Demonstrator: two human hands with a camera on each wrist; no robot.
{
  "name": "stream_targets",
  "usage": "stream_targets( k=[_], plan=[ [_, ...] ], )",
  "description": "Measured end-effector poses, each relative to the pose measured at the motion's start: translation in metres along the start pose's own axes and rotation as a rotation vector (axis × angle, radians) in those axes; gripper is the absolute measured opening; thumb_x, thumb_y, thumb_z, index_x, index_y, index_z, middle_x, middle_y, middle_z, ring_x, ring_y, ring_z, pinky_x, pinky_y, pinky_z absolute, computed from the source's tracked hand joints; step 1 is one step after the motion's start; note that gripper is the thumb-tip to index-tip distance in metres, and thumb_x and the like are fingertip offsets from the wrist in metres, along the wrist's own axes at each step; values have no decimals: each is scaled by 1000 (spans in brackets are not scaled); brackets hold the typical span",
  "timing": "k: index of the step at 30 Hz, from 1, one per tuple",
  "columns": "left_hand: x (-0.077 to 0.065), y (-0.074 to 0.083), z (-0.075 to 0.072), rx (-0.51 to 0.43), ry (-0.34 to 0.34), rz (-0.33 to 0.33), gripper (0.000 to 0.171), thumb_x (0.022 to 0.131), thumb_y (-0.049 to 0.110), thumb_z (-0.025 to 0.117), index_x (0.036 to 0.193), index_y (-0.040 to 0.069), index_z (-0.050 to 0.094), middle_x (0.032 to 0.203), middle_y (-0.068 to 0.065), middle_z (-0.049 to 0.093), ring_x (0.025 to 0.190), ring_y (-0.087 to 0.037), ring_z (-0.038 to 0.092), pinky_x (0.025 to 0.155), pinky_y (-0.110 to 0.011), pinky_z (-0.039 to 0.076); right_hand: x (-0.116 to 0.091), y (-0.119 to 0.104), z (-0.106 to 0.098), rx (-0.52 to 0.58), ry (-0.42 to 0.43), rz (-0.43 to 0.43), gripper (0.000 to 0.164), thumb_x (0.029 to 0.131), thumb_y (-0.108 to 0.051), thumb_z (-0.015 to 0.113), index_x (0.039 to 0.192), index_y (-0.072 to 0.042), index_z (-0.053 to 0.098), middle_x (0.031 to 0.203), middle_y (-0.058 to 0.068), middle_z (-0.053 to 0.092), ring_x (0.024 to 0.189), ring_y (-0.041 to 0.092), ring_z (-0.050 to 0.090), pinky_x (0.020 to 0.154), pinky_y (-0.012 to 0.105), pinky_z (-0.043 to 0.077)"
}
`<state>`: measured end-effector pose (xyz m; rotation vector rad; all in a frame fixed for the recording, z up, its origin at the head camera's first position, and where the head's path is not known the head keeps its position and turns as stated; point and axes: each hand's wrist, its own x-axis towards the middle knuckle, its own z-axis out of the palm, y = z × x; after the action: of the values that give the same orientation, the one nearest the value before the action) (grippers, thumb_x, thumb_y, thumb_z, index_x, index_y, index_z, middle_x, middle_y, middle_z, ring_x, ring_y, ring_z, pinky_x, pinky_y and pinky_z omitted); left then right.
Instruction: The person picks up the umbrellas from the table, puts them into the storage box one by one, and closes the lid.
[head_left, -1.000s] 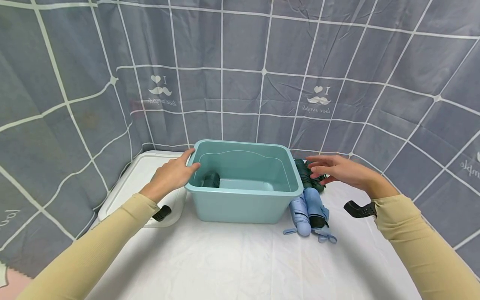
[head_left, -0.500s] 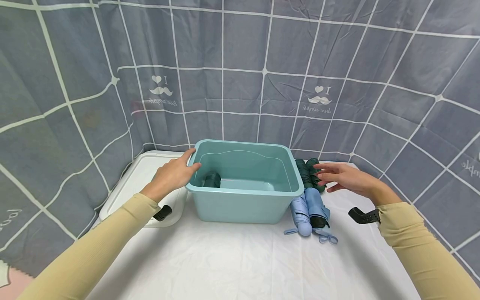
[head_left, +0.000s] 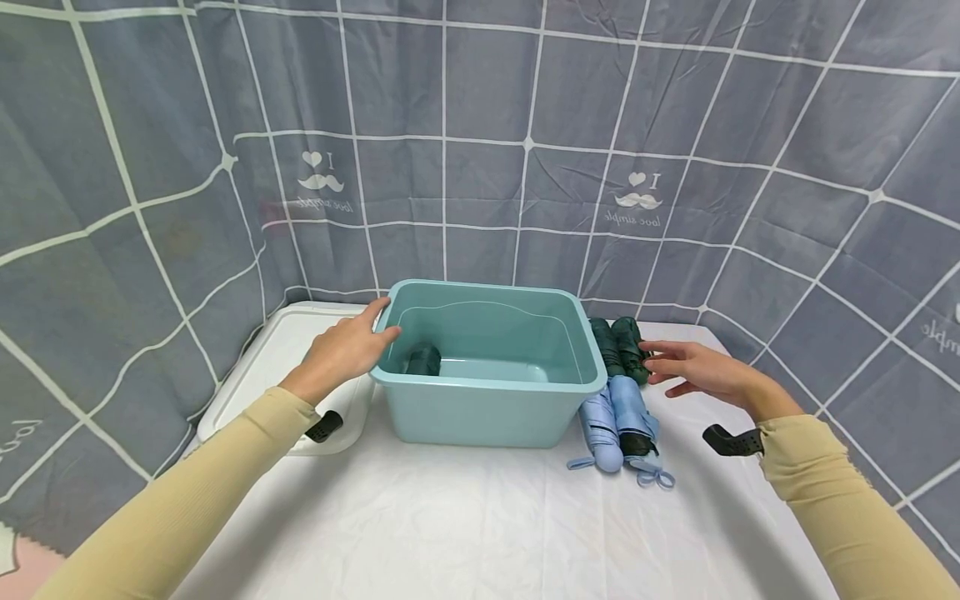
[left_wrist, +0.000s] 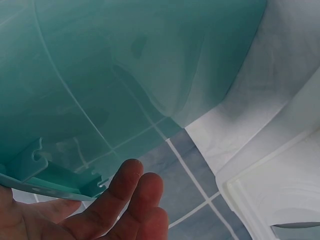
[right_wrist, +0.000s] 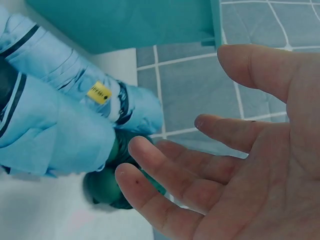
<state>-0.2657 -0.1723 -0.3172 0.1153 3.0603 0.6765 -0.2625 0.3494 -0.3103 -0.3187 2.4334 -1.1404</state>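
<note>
A teal plastic storage bin (head_left: pixel 487 417) stands on the white-covered table. My left hand (head_left: pixel 341 354) holds its left rim, thumb over the edge and the other fingers outside, loosely bent in the left wrist view. Inside the bin, at the left, lies a folded dark green umbrella (head_left: pixel 423 359). Right of the bin lie two folded dark green umbrellas (head_left: pixel 628 346) and, nearer me, two folded light blue umbrellas (head_left: pixel 600 433). My right hand (head_left: pixel 701 371) hovers with spread, relaxed fingers just right of the green pair and holds nothing; whether a fingertip touches one, I cannot tell.
A white lid (head_left: pixel 255 392) lies flat left of the bin, partly under my left forearm. A grey curtain (head_left: pixel 480 183) with white grid lines encloses the back and sides. White cloth (head_left: pixel 480 517) covers the table in front of the bin.
My right hand has drawn back to the right, away from above the dark green umbrellas, uncovering more of them. My left hand, the bin and the umbrellas stay put.
</note>
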Motion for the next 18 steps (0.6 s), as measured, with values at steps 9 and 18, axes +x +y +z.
stream_targets(
  k=[9, 18],
  plan=[
    [-1, -2, 0, 7, 2, -4, 70, 101, 53, 39, 162, 24, 20, 146, -29, 50, 122, -50, 57, 84, -62, 47, 3, 23, 5, 2, -16, 15, 70, 105, -34, 53, 159, -2, 23, 156, 31, 33, 132, 41, 50, 98, 50, 52],
    [0, -1, 0, 6, -2, 2, 70, 101, 53, 39, 162, 24, 20, 145, -28, 52, 122, -50, 57, 83, -61, 47, 5, 40, 10, 35, -20, 51, 76, 103, -35, 55, 160, -1, 19, 156, 32, 33, 136, 46, 44, 96, 53, 52]
  ],
)
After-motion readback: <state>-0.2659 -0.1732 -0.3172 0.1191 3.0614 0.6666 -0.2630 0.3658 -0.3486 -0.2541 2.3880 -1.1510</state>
